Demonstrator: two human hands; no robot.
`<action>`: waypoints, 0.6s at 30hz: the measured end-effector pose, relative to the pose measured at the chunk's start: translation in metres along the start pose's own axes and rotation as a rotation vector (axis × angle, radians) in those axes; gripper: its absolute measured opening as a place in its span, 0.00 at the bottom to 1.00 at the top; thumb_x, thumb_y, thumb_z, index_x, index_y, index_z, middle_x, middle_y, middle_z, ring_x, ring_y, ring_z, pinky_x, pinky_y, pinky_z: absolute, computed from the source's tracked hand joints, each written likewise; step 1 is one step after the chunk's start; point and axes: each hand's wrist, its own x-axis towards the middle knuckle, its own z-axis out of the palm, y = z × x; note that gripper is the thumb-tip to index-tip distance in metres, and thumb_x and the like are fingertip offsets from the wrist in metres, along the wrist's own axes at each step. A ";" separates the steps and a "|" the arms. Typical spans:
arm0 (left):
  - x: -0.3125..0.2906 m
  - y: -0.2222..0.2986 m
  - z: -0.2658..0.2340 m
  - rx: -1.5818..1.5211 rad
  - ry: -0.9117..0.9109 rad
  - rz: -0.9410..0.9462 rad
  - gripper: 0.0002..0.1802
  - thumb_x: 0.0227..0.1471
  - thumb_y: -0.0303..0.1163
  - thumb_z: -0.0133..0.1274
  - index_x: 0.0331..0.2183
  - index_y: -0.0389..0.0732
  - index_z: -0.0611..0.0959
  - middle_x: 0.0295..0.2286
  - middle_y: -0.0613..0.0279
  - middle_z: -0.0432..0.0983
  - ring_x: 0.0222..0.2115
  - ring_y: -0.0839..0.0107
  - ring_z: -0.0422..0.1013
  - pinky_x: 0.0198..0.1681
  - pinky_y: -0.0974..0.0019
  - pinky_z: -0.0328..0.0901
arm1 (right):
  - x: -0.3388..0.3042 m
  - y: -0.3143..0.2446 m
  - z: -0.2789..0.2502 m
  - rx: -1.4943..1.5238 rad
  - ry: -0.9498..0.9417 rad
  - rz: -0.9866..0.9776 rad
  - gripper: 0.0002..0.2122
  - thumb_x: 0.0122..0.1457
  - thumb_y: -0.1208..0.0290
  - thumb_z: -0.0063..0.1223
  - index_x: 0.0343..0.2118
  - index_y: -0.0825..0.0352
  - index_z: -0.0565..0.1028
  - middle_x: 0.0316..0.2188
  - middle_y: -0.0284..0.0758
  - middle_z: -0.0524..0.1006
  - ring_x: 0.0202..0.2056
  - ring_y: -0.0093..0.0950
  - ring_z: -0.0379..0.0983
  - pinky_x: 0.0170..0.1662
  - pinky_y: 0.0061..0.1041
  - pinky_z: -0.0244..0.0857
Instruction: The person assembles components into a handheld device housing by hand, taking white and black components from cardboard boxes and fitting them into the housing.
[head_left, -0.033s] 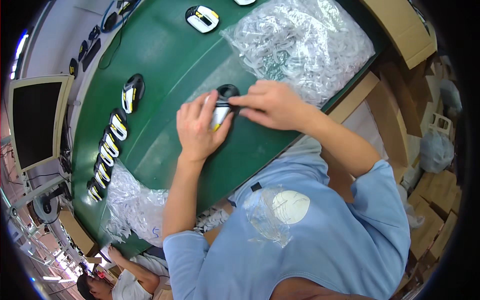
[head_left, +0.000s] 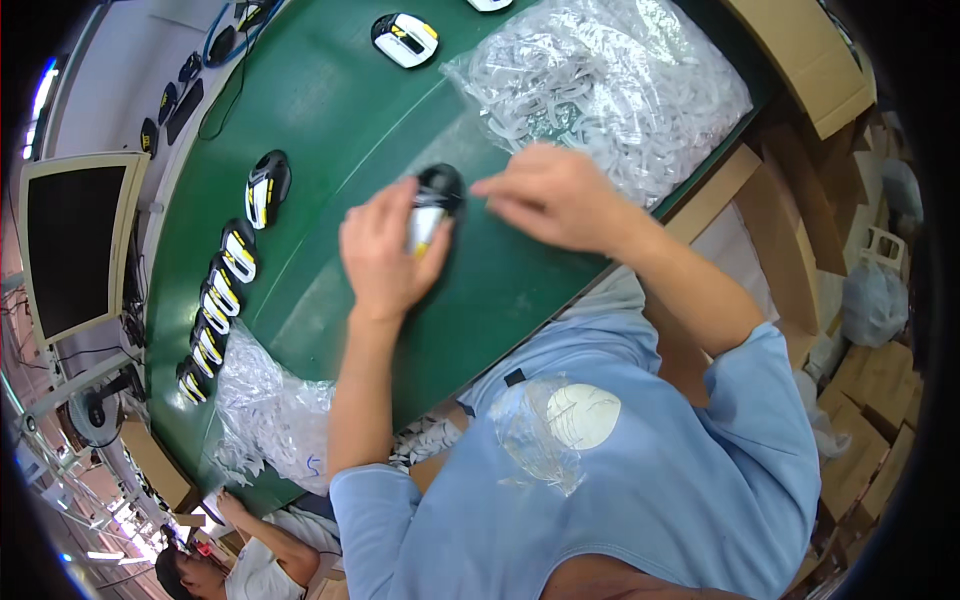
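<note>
My left hand [head_left: 385, 245] is closed around a rounded black, white and yellow device [head_left: 427, 222] shaped like a computer mouse. Its dark rounded end [head_left: 440, 185] points away from me, above the green table. Just right of that end, apart from it, is my right hand [head_left: 545, 195]. Its index finger and thumb are drawn close together and blurred; whether anything small is between them cannot be seen. Beyond the right hand lies a large clear bag [head_left: 640, 90] full of translucent, curved strip-like pieces.
Several similar devices [head_left: 220, 300] stand in a row at the left, with another device [head_left: 267, 188] above them. One more device [head_left: 405, 40] lies at the far side. A plastic bag [head_left: 275, 400], a monitor [head_left: 75, 245], cardboard boxes [head_left: 800, 60] and a seated person [head_left: 265, 555] surround the green table [head_left: 330, 130].
My right hand has drawn off the device's dark end and sits slightly right of it. My left hand has shifted a little left with the device.
</note>
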 end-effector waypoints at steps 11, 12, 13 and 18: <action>0.123 -0.102 0.001 0.211 0.126 -0.253 0.48 0.54 0.60 0.66 0.57 0.24 0.79 0.46 0.35 0.83 0.47 0.39 0.80 0.53 0.48 0.73 | 0.032 0.073 -0.088 -0.453 -0.240 0.088 0.05 0.62 0.69 0.62 0.38 0.62 0.81 0.34 0.33 0.81 0.43 0.39 0.78 0.44 0.41 0.74; 0.140 -0.097 0.018 0.124 0.122 -0.340 0.55 0.53 0.68 0.63 0.57 0.21 0.77 0.47 0.33 0.83 0.49 0.39 0.80 0.56 0.50 0.73 | 0.034 0.072 -0.087 -0.496 -0.314 0.129 0.05 0.62 0.69 0.62 0.37 0.63 0.79 0.35 0.34 0.80 0.44 0.39 0.78 0.44 0.41 0.74; 0.164 -0.088 0.030 0.084 -0.009 -0.471 0.61 0.53 0.74 0.58 0.59 0.20 0.75 0.50 0.30 0.81 0.54 0.40 0.78 0.59 0.50 0.71 | 0.034 0.071 -0.088 -0.492 -0.313 0.109 0.05 0.62 0.69 0.62 0.37 0.63 0.79 0.35 0.34 0.80 0.44 0.39 0.78 0.44 0.41 0.74; 0.197 -0.088 0.069 0.102 -0.030 -0.752 0.65 0.36 0.80 0.65 0.54 0.26 0.78 0.51 0.37 0.77 0.57 0.42 0.70 0.60 0.48 0.69 | 0.036 0.073 -0.082 -0.123 -0.150 0.172 0.05 0.62 0.74 0.60 0.35 0.67 0.75 0.31 0.38 0.79 0.35 0.40 0.78 0.39 0.39 0.71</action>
